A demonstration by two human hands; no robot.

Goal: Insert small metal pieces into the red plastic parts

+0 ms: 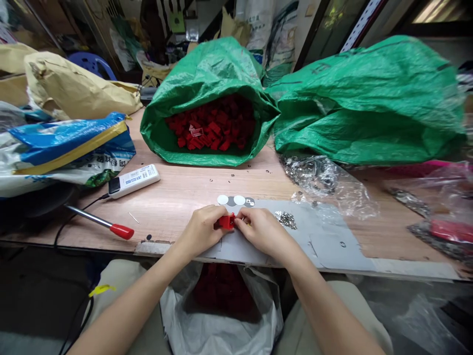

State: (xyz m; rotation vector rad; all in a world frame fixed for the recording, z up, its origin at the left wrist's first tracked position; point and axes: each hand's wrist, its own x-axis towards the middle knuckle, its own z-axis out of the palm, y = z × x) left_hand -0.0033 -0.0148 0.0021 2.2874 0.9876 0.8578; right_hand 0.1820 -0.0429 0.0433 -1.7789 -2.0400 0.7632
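Above the grey mat (pixel 332 241) at the table's front, my left hand (pixel 204 228) pinches a small red plastic part (pixel 225 222). My right hand (pixel 263 230) meets it from the other side, thumb and forefinger closed at the part's right end. Whatever those right fingertips hold is too small and too covered to name. A small heap of shiny metal pieces (pixel 286 220) lies on the mat just right of my right hand.
Behind my hands lies an open green sack (pixel 207 93) of red parts; another green sack (pixel 365 103) is right. A clear bag of metal pieces (pixel 325 177), a white device (pixel 133 181) and a red-tipped lever (pixel 121 231) flank the mat. An open white bag (pixel 177 315) hangs below the edge.
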